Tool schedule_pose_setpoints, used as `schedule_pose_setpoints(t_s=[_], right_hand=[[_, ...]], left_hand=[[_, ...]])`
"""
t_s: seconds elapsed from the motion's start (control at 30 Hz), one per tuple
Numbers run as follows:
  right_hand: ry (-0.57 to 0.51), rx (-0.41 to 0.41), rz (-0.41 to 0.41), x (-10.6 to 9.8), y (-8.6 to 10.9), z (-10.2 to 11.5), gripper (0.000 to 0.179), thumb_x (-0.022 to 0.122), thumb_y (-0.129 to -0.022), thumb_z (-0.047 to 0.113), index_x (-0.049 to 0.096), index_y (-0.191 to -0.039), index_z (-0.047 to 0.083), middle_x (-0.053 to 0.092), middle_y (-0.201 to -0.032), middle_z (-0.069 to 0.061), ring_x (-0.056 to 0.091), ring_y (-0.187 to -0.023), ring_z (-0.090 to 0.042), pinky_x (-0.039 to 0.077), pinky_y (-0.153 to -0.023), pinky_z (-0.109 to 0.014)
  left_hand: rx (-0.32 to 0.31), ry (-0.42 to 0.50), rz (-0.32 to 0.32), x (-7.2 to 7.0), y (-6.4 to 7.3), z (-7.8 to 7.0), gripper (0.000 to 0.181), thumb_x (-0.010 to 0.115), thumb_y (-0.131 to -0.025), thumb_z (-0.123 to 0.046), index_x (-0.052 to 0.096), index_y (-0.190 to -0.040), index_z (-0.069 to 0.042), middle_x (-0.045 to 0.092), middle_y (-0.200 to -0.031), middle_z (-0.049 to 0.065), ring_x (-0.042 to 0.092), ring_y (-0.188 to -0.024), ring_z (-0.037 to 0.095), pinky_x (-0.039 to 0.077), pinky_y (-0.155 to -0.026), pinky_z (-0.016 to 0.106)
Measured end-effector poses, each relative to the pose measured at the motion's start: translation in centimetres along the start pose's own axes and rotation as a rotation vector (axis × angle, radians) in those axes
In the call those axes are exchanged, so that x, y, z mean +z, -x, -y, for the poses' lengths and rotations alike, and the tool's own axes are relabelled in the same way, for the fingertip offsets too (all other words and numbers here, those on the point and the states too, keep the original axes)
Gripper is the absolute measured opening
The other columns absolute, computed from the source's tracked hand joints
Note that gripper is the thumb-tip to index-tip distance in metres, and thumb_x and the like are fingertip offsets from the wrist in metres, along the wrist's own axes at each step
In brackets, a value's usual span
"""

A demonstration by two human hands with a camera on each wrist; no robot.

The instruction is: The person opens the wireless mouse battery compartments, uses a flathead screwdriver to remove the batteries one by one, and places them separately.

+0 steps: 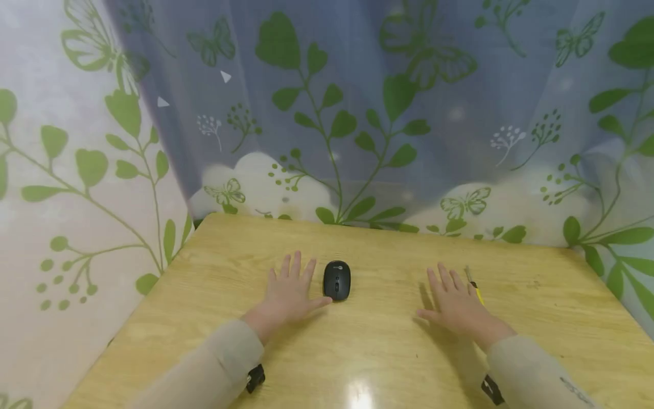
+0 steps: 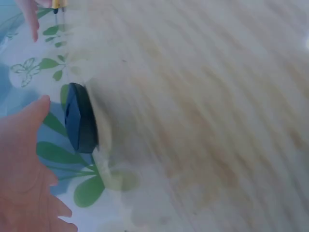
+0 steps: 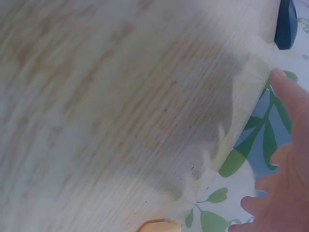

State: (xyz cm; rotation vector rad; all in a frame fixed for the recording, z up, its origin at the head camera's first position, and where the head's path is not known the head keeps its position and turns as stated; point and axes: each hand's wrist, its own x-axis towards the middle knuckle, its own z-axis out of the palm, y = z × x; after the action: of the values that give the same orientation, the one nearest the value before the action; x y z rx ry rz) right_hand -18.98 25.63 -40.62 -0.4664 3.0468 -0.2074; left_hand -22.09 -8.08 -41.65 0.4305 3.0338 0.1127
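A black computer mouse lies on the wooden table. Just left of it my left hand is spread with straight fingers, the thumb tip close to the mouse's lower left edge; whether they touch is unclear. In the left wrist view the mouse appears beside the thumb. My right hand, also spread and holding nothing, hovers over the table with its shadow beneath. Partly hidden behind that hand is a screwdriver with a thin metal shaft and yellow handle. Its handle end shows low in the right wrist view.
A curtain printed with leaves and butterflies hangs along the table's far edge and down the left side. Bare wood lies between the two hands. Black straps show below the sleeves.
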Motion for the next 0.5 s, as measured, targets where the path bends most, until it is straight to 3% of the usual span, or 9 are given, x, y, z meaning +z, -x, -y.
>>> schedule_pose_setpoints(t_s=[0.27,0.5], right_hand=[[0.009,-0.018,-0.015,0.1,-0.3,-0.3,0.089,0.059,-0.087,0.048,0.018,-0.145,-0.005,0.009,-0.148,-0.032,0.015,-0.13,-0.053,0.016,-0.094,-0.072],[0.021,-0.043,-0.031,0.7,-0.6,-0.7,0.086,0.06,-0.087,0.046,0.021,-0.145,-0.005,0.013,-0.147,-0.032,0.018,-0.13,-0.052,0.016,-0.096,-0.071]], left_hand=[[-0.03,-0.022,-0.022,-0.2,-0.6,-0.7,0.093,0.039,-0.082,-0.075,0.015,-0.151,-0.017,0.005,-0.153,0.019,0.005,-0.139,0.039,0.012,-0.105,0.061],[-0.041,0.055,-0.007,-0.2,-1.3,-1.2,0.089,0.045,-0.084,-0.068,0.019,-0.15,-0.015,0.01,-0.153,0.02,0.019,-0.135,0.04,0.022,-0.103,0.059]])
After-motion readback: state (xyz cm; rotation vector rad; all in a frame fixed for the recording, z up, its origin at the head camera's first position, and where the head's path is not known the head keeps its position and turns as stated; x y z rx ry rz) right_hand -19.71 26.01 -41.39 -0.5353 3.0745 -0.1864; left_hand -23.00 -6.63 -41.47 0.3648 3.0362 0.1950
